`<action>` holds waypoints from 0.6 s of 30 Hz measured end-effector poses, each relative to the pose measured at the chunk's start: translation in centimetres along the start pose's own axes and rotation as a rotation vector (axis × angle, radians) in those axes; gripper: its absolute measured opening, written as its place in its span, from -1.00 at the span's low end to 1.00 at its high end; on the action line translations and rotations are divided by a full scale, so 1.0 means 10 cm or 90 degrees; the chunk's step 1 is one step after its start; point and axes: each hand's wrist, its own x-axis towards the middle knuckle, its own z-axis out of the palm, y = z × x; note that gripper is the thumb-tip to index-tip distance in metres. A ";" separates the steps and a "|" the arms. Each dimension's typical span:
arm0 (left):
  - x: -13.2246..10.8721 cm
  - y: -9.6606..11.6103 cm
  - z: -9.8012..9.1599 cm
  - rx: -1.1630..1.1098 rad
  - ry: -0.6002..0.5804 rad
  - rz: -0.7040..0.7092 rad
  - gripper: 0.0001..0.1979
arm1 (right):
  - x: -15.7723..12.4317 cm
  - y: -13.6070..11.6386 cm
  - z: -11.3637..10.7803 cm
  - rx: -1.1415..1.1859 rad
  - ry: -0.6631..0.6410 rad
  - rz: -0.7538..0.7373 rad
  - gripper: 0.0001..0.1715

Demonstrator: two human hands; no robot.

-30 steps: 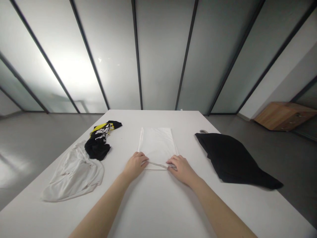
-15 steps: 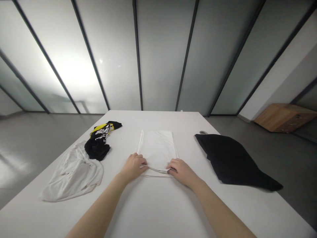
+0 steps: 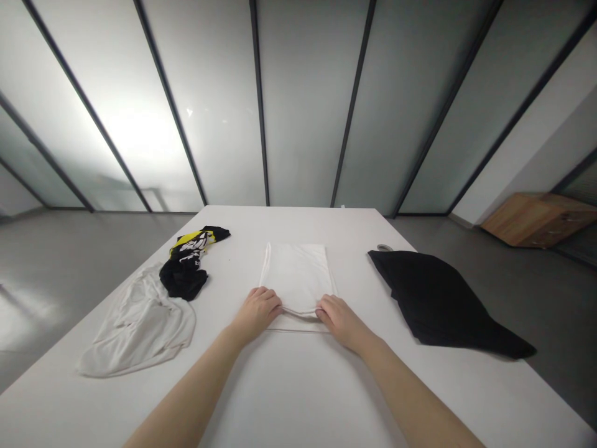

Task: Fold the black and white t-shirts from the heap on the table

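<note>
A folded white garment (image 3: 298,274) lies flat in the middle of the white table, in a rectangle with its long sides pointing away from me. My left hand (image 3: 259,309) pinches the near left corner of its upper layers. The near right corner is pinched by my right hand (image 3: 339,317). Between the hands, the folded edge is raised slightly and sags in the middle. A lower layer of the cloth shows flat on the table just in front of that edge. My fingertips are partly hidden in the fabric.
On the left, a crumpled white garment (image 3: 140,330) touches a bunched black garment with yellow and white print (image 3: 186,261). A black cloth (image 3: 443,302) lies to the right, with a grey ring-shaped object (image 3: 385,247) behind it. The table (image 3: 298,398) ends before a frosted glass partition (image 3: 308,112).
My hands still grip the two near corners. The upper layers' near edge is raised a little more, showing more of the lower layer. Other things stay in place.
</note>
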 end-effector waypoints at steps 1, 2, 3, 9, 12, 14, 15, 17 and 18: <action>0.00 0.00 0.01 0.002 -0.003 0.002 -0.91 | 0.00 0.01 0.01 -0.005 0.000 0.000 -0.68; 0.00 -0.01 0.02 0.002 -0.004 0.003 -0.91 | 0.00 0.01 0.02 -0.011 -0.001 0.000 -0.66; 0.00 -0.01 0.04 0.001 -0.004 0.005 -0.91 | 0.00 0.02 0.03 -0.018 -0.002 0.002 -0.64; -0.01 -0.05 0.08 0.004 -0.008 0.016 -0.89 | 0.02 0.05 0.01 0.008 -0.034 0.025 -0.61; -0.01 -0.03 0.03 -0.023 -0.014 0.024 -0.86 | 0.02 0.04 -0.04 0.051 -0.078 0.025 -0.56; -0.02 -0.02 -0.01 -0.051 -0.017 0.035 -0.87 | 0.01 0.02 -0.08 0.065 -0.090 0.019 -0.50; -0.03 -0.01 -0.03 -0.065 -0.016 0.040 -0.88 | 0.00 0.00 -0.10 0.067 -0.090 0.012 -0.54; -0.03 0.00 -0.05 -0.081 -0.017 0.049 -0.85 | 0.00 -0.03 -0.12 0.061 -0.089 -0.004 -0.71; -0.03 0.00 -0.05 -0.083 -0.019 0.052 -0.85 | 0.00 -0.05 -0.13 0.055 -0.090 -0.009 -0.80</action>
